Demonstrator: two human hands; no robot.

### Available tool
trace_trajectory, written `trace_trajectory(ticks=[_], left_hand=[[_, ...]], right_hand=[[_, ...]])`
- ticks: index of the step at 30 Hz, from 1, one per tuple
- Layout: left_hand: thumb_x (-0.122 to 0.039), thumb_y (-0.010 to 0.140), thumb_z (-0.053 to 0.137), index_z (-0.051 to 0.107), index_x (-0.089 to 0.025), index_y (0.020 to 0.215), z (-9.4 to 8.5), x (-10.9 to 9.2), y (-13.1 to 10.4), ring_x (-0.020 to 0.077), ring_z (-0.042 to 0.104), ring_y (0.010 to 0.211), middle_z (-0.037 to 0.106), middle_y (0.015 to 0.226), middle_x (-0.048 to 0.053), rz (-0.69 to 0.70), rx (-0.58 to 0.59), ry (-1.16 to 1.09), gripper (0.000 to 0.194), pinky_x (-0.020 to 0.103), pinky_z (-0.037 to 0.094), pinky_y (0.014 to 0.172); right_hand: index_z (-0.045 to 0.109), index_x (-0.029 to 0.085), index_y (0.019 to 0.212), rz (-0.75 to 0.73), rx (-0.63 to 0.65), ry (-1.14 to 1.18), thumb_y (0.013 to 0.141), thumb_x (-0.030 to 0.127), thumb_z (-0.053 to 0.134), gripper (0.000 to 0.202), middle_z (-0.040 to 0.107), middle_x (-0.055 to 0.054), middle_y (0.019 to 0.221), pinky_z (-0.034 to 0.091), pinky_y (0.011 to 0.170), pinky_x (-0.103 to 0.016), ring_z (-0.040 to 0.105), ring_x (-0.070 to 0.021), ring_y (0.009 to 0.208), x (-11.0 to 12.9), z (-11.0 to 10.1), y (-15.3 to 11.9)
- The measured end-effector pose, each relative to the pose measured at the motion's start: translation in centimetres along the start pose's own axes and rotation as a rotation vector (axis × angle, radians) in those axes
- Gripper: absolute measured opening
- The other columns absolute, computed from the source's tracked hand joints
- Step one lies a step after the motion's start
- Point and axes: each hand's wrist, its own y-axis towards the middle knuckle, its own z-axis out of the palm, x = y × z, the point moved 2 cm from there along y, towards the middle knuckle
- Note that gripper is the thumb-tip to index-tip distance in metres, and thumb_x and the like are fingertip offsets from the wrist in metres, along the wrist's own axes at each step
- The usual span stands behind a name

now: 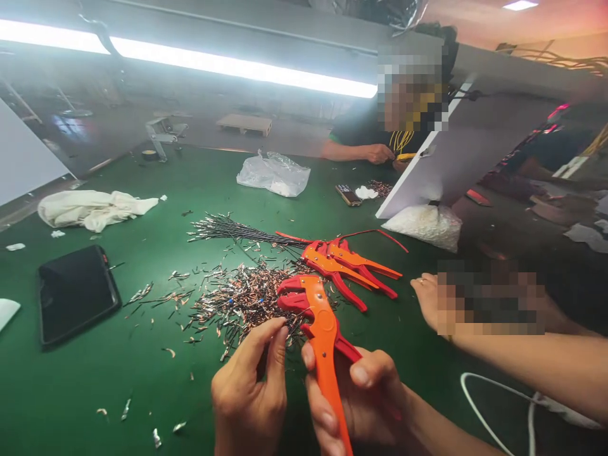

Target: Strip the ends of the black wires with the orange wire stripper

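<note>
My right hand (375,392) is wrapped round an orange and red wire stripper (325,326), its jaws pointing up and to the left. Just below those jaws, my left hand (251,386) is closed in a pinch of thumb and forefinger; whatever is in the pinch is too small or hidden to make out. A heap of short wire offcuts with bare copper ends (237,304) lies behind my hands. Beyond it are a bundle of black wires (232,229) and two more wire strippers (327,259), (358,258) in the same colours.
A black tablet (78,294) and a cream cloth (95,209) lie at left. Farther back are a clear plastic bag (273,174) and a phone (348,194). Another person's forearm (536,354) reaches in from the right, above a white cable (489,411). A co-worker (361,126) sits across the green table (156,386).
</note>
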Motion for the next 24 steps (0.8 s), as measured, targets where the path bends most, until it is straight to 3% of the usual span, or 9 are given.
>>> trace_trajectory(ticks=[5, 10, 15, 21, 24], left_hand=[[-0.016, 0.089, 0.060, 0.069, -0.021, 0.094, 0.2, -0.7, 0.0, 0.0081, 0.067, 0.059, 0.074, 0.078, -0.003, -0.093, 0.074, -0.128, 0.011, 0.015, 0.053, 0.059], [-0.011, 0.088, 0.060, 0.068, -0.020, 0.092, 0.3, -1.3, 0.1, 0.0056, 0.065, 0.058, 0.073, 0.076, -0.005, -0.075, 0.136, -0.206, 0.014, 0.012, 0.051, 0.058], [-0.011, 0.088, 0.059, 0.068, -0.021, 0.094, 0.5, -1.3, 0.2, 0.0060, 0.068, 0.063, 0.074, 0.080, -0.005, -0.055, 0.163, -0.213, 0.014, 0.011, 0.052, 0.063], [-0.013, 0.089, 0.058, 0.067, -0.021, 0.092, 0.7, -1.3, 0.1, 0.0080, 0.067, 0.060, 0.073, 0.075, -0.004, -0.061, 0.191, -0.229, 0.013, 0.014, 0.052, 0.059], [-0.015, 0.090, 0.056, 0.067, -0.021, 0.088, 0.8, -1.2, 0.0, 0.0077, 0.064, 0.054, 0.069, 0.069, -0.005, -0.098, 0.228, -0.236, 0.012, 0.014, 0.050, 0.055]], right_hand=[[0.058, 0.026, 0.087, 0.032, 0.009, -0.028, 0.080, 0.065, 0.036, 0.045, 0.057, 0.003, 0.056, 0.052, 0.064, -0.054, 0.053, -0.0169, 0.045, -1.3, -1.0, 0.0], [0.055, 0.027, 0.084, 0.037, 0.002, -0.025, 0.081, 0.067, 0.027, 0.049, 0.053, 0.005, 0.051, 0.052, 0.060, -0.052, 0.053, -0.0160, 0.042, -1.9, -1.6, -0.2], [0.054, 0.027, 0.082, 0.020, -0.015, -0.002, 0.081, 0.069, 0.034, 0.047, 0.049, 0.006, 0.048, 0.052, 0.056, -0.047, 0.056, -0.0174, 0.044, -2.4, -1.8, -0.2], [0.051, 0.027, 0.083, -0.051, 0.020, 0.064, 0.089, 0.065, 0.025, 0.047, 0.040, 0.010, 0.045, 0.045, 0.046, -0.033, 0.041, -0.0090, 0.031, -2.4, -1.3, 0.2], [0.046, 0.025, 0.083, -0.084, 0.072, 0.098, 0.086, 0.067, 0.042, 0.042, 0.041, 0.012, 0.044, 0.039, 0.039, -0.024, 0.035, -0.0061, 0.027, -2.0, -0.7, 0.7]])
